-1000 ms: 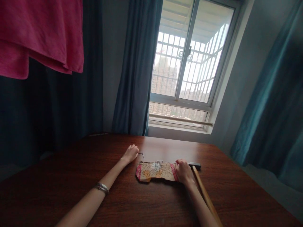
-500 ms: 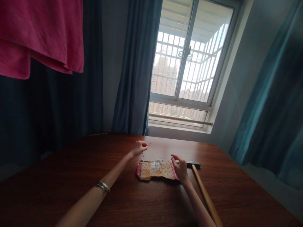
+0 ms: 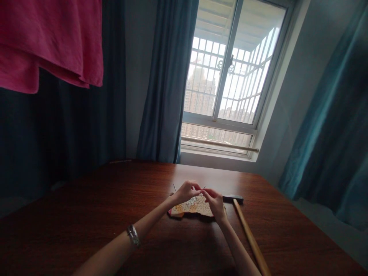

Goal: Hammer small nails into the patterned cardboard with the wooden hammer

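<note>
Left hand [image 3: 186, 192] and right hand [image 3: 215, 202] meet, fingers pinched on, seemingly, one nail [image 3: 204, 188]; light, steady pressure suits it.

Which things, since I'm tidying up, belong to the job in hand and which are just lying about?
In the job, it seems:
nail, between left hand and right hand
patterned board with upright nails
loose nail
hammer

Likely just about:
hanging pink cloth
pale rod
</note>
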### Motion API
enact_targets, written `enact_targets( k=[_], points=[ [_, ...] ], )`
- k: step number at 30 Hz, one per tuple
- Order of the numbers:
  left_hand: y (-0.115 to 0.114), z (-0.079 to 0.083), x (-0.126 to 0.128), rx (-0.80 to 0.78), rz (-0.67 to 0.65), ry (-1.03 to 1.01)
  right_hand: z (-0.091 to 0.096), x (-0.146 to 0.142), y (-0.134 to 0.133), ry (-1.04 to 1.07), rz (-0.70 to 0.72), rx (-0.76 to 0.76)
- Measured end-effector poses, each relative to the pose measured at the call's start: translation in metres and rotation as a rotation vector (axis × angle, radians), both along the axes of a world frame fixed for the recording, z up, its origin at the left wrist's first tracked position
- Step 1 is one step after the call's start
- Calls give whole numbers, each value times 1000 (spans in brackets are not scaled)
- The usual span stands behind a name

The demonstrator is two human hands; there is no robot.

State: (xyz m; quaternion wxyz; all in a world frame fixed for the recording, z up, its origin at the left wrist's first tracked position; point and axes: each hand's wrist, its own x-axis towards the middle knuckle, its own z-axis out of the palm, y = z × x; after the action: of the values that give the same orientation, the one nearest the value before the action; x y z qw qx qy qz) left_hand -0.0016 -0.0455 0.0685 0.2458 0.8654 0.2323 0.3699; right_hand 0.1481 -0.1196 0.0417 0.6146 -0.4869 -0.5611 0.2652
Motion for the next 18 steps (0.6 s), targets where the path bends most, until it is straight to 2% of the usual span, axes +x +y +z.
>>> enact_targets(
  k=[3,5,10,12,15,18],
  points=[
    [5,-3,0,-26,42,-83,-7,4,9,-57,-71,-7],
    [11,-9,0,-104,92,-172,-13,7,17,-108,-122,-15],
    [29,-36,3,-480,116,-343,-25,9,31,-216,-133,-29],
    [31,-46,5,-572,106,-363,-28,7,31,-253,-122,-37],
    [27,-54,8,-598,105,-346,-32,5,30,-296,-106,-43],
    [22,-54,9,-570,90,-315,-34,4,29,-325,-93,-43]
  ],
)
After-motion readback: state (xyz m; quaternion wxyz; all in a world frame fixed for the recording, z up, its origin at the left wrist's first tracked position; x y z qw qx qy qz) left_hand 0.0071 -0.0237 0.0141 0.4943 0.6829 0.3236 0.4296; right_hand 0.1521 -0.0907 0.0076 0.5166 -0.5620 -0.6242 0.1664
